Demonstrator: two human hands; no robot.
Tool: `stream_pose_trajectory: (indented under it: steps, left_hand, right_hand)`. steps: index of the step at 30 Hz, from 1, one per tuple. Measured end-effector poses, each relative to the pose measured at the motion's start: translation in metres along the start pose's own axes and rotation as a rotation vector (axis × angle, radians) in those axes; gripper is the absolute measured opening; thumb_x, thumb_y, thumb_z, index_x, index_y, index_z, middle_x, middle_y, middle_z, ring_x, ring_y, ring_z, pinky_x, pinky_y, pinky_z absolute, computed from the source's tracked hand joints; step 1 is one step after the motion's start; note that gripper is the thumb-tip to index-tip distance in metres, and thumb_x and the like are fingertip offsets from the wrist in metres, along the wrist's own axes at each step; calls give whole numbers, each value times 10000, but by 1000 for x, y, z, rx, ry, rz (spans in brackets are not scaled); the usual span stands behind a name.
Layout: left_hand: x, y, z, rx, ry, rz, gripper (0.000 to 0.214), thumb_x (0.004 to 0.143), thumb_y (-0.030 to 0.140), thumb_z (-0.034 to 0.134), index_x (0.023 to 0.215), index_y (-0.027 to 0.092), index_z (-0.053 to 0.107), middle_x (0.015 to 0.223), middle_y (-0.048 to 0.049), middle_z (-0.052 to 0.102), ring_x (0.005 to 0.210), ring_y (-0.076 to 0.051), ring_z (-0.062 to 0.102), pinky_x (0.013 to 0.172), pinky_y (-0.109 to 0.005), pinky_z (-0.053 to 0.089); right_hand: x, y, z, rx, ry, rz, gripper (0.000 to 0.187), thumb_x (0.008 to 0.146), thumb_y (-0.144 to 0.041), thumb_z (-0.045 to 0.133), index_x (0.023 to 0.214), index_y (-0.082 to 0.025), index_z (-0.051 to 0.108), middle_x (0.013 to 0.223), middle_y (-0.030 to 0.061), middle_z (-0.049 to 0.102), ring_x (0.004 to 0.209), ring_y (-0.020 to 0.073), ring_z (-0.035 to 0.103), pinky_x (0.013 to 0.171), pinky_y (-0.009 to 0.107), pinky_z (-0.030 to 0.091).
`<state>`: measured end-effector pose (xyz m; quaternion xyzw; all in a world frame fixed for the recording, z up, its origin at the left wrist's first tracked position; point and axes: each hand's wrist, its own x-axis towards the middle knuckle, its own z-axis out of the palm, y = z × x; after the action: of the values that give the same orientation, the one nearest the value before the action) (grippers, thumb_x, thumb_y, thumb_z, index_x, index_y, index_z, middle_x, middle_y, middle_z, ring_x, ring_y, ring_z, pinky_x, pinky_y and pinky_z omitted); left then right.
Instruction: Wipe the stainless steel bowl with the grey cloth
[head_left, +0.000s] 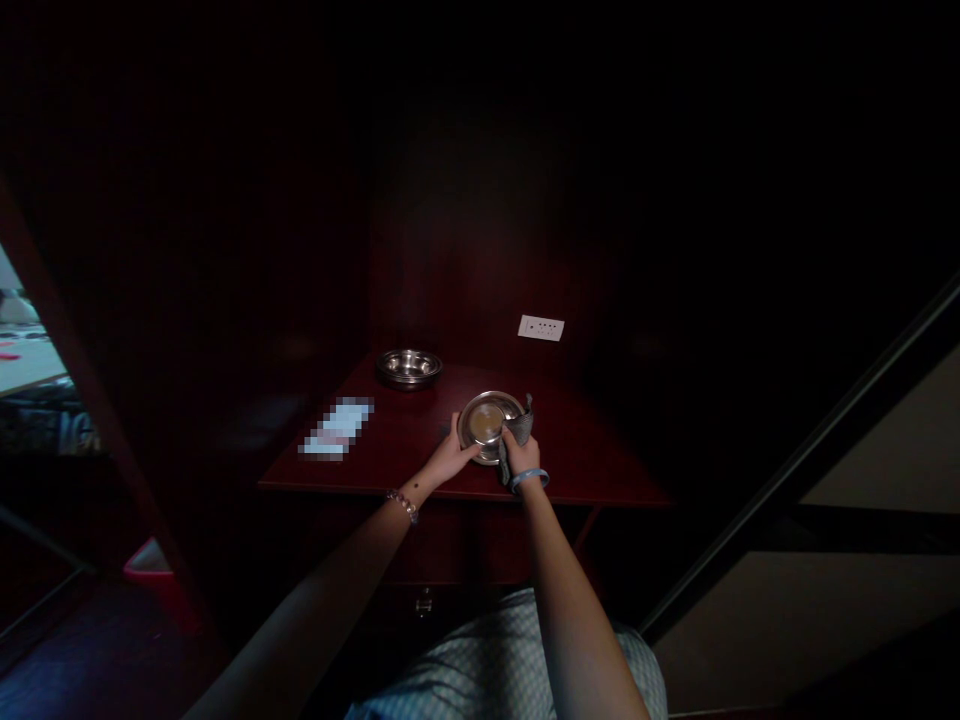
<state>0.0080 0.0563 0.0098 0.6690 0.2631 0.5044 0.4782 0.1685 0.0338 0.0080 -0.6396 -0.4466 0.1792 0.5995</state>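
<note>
A shiny round metal dish (487,420) is held above the front part of the dark red desk (405,465), tilted toward me. My left hand (451,455) grips its left rim, with the thumb over the near edge. On the right side, my right hand (523,455) is closed on a grey cloth (517,430), which it presses against the dish. Part of the cloth hangs below that hand. Farther back on the left stand metal bowls (409,370), seemingly stacked; how many I cannot tell.
A blurred, pale flat item (337,428) lies on the desk's left side. The back wall carries a white socket plate (541,328). Dark panels stand on both sides. Below left, a red bin (150,560) stands on the floor. A small metal latch (424,601) shows under the desktop.
</note>
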Motion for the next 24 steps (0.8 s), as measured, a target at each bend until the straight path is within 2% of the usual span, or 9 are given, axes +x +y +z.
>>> stream_pose_trajectory:
  steps: [5,17,24]
  left_hand:
    - [2,0,1,-34,49,-21,695,668,136,619,1290,140,310,1186,-125,568,1148,-241,515,1057,-411,316]
    - [12,-1,4,-155,150,-46,604,650,43,462,1239,178,474,1235,-48,580,1207,-220,479,1101,-386,284]
    - [9,-6,4,-115,112,-28,438,784,214,507,1218,168,484,1261,-77,561,1206,-226,479,1089,-391,295]
  right_hand:
    - [-1,-2,0,10,-6,-13,347,692,-443,609,874,-157,685,878,92,723,863,226,672,733,275,498]
    - [0,0,0,-12,-26,-20,370,686,-467,612,842,-138,682,849,109,721,858,237,671,713,272,494]
    - [-1,-3,0,14,-9,-9,362,677,-453,623,849,-140,686,856,104,724,835,226,674,715,268,496]
